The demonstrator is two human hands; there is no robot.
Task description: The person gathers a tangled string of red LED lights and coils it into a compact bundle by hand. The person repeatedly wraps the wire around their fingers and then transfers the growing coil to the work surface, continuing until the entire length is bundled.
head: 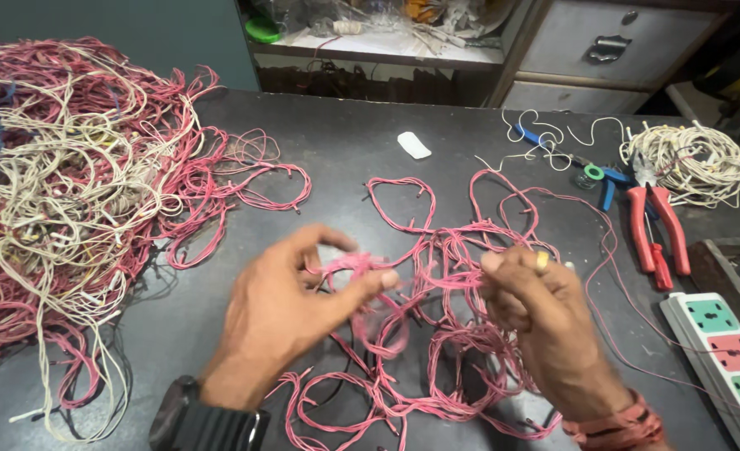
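A big dark table [361,142] fills the room in front of the person. On its left side sits a huge messy pile of red and cream wires [69,192]. In the middle lies a smaller tangle of pink wires [445,334], spread in loops under and between the 2 hands. At the far right is a little coil of cream wire [687,163], and just beside it lie red-handled pliers [658,230]. A power strip with coloured sockets [724,351] sits at the right edge.

The left hand [290,305] has its fingers curled, and its thumb and fingers pinch a small bunch of pink wire that is blurry. The right hand [541,313] has its fingers pressed together on pink strands that stretch across to the left hand. A small white piece [414,144] lies well apart, farther back.
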